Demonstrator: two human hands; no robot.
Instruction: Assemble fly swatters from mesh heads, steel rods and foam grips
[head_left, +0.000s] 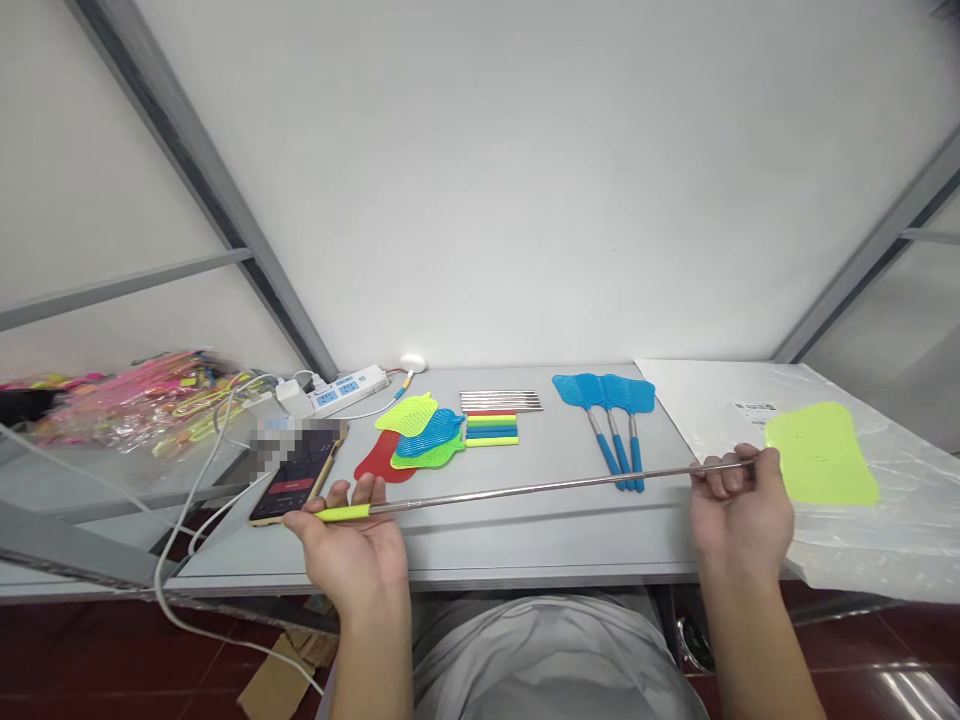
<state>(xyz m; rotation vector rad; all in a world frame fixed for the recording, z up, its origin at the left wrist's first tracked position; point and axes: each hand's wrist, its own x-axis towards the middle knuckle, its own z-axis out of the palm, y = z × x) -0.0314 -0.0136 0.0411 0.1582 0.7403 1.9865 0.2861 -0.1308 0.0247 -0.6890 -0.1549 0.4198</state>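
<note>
An extended telescopic fly swatter rod stretches nearly level above the front of the table. My left hand, palm up, is closed around its yellow-green handle. The rod's far end is pinched in my right hand. Just beyond those fingers appears a broad yellow-green swatter head; the fingers hide where it meets the rod. Behind the rod lie three blue fly swatters side by side. Loose swatter heads in yellow, blue, green and red overlap further left, beside coloured handle tubes and metal rods.
A phone rests at the table's left, near a white power strip with cables. Plastic-wrapped colourful goods are piled at far left. White plastic packaging covers the right side. Grey metal posts frame the table.
</note>
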